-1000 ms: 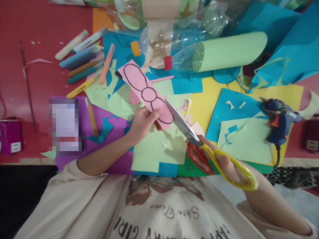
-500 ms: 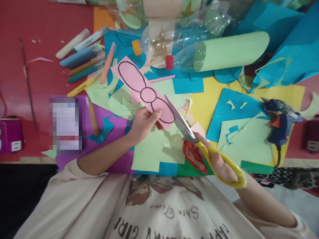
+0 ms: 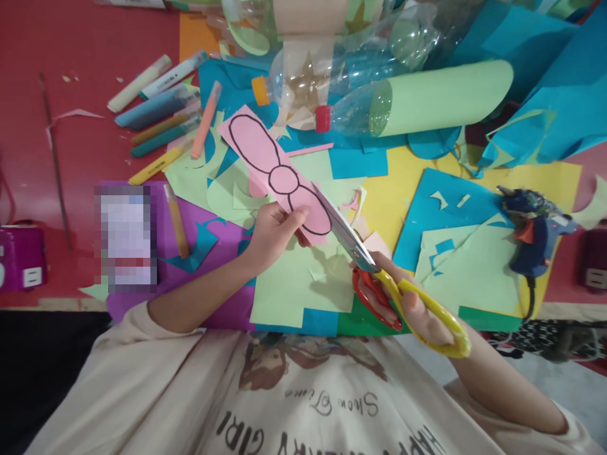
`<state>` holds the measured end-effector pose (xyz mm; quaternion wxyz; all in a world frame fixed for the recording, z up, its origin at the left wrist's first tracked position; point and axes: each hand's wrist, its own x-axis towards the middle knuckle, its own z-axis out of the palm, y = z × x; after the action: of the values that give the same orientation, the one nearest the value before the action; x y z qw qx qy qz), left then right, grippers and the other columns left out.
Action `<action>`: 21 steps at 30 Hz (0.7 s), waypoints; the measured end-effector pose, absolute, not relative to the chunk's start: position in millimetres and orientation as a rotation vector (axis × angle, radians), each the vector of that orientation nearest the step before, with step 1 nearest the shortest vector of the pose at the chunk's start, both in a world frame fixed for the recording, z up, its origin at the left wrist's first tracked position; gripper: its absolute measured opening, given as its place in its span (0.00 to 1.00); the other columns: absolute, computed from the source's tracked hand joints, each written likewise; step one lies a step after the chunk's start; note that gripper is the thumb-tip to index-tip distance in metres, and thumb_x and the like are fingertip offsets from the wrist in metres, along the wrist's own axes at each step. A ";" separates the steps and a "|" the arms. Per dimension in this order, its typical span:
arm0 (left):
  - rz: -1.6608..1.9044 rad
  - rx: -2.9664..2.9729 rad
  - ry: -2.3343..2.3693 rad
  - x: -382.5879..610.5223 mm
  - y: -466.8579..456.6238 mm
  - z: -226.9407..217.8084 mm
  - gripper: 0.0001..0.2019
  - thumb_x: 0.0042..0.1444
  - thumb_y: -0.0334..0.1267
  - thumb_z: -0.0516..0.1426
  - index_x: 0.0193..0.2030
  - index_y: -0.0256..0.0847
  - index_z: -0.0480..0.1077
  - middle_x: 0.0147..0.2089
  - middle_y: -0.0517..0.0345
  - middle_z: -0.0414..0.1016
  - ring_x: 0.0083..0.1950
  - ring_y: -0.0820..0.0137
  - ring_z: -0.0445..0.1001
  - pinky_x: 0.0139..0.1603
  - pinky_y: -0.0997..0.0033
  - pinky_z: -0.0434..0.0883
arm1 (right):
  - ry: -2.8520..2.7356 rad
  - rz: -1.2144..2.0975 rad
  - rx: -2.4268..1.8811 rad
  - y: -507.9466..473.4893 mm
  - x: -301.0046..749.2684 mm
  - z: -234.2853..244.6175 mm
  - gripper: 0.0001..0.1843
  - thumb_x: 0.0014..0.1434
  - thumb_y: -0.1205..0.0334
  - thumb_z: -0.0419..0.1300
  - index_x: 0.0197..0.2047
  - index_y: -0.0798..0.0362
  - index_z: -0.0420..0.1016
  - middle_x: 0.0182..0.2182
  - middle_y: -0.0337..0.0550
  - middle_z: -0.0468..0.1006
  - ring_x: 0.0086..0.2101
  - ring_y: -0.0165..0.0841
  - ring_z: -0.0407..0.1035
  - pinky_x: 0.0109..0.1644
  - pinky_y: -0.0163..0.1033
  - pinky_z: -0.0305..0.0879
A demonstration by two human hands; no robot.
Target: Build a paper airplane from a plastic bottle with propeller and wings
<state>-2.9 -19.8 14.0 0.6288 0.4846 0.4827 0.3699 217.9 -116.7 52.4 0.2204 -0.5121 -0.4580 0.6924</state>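
Note:
My left hand (image 3: 275, 235) pinches a strip of pink paper (image 3: 258, 144) near its lower end, thumb on top. A bow shape is drawn on the strip in black line: two long loops joined by a circle. My right hand (image 3: 417, 309) is wrapped round the handles of a pair of scissors (image 3: 348, 234), one yellow and one red. Their blades point up and left, along the right edge of the strip beside the lower loop. Whether the blades bite into the paper I cannot tell.
Clear plastic bottles (image 3: 351, 110) lie at the back, one wrapped in green paper (image 3: 441, 98). Several markers (image 3: 156, 114) lie at the left, above a blurred phone-like rectangle (image 3: 128, 237). A blue glue gun (image 3: 533, 243) rests at the right. Coloured sheets and scraps (image 3: 294, 291) cover the table.
The scissor blades have closed somewhat, and the red handle has come nearer the yellow one. The upper end of the pink strip has shifted slightly right. My left hand has hardly moved.

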 end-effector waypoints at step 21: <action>0.878 1.022 0.981 -2.3 -20.5 12.7 0.14 0.52 0.43 0.60 0.20 0.39 0.68 0.16 0.64 0.68 0.18 0.75 0.71 0.18 0.77 0.69 | -1.043 2.062 -1.282 -111.5 216.1 54.5 0.37 0.44 0.26 0.59 0.45 0.48 0.66 0.24 0.33 0.59 0.21 0.25 0.46 0.19 0.34 0.41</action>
<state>-2.3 -20.5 12.7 0.6727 0.4537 0.4356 0.3898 216.1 -111.5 54.5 0.2472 -0.4700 -0.3826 0.7561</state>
